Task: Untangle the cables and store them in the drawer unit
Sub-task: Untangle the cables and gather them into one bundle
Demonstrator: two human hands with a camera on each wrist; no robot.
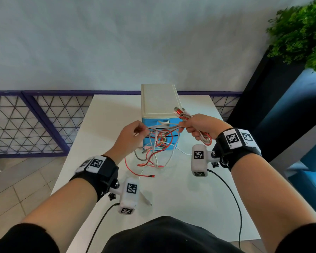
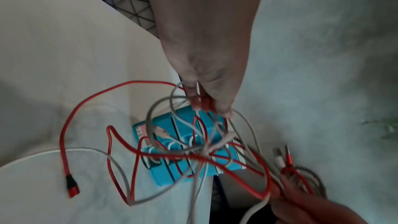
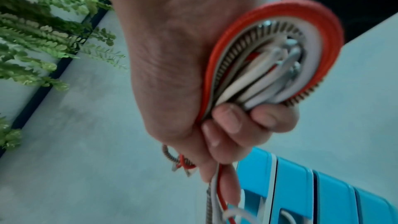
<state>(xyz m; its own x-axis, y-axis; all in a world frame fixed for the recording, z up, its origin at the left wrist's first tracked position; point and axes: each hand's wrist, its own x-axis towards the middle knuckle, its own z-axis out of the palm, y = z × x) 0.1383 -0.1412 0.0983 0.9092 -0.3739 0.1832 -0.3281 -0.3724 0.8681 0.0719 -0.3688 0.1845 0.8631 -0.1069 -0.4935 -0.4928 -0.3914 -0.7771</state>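
Two bare hands hold a tangle of red, white and metal-sheathed cables (image 1: 158,141) above a white table (image 1: 181,194). The right hand (image 1: 202,126) is clenched round a gathered coil of several cable ends; the left hand (image 1: 130,134) pinches white strands pulled from the knot. Between the two grips the cables are knotted, loose ends trailing below onto the table. Just beyond the hands, the blue-and-cream plastic drawer unit (image 1: 160,105) looks closed, with nothing visibly stored, so most work remains.

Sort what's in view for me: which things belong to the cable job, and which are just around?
Job:
- tangled cables, held between left hand and right hand
- coiled bundle gripped by right hand
- drawer unit

Around:
- table
- plant
- mesh railing
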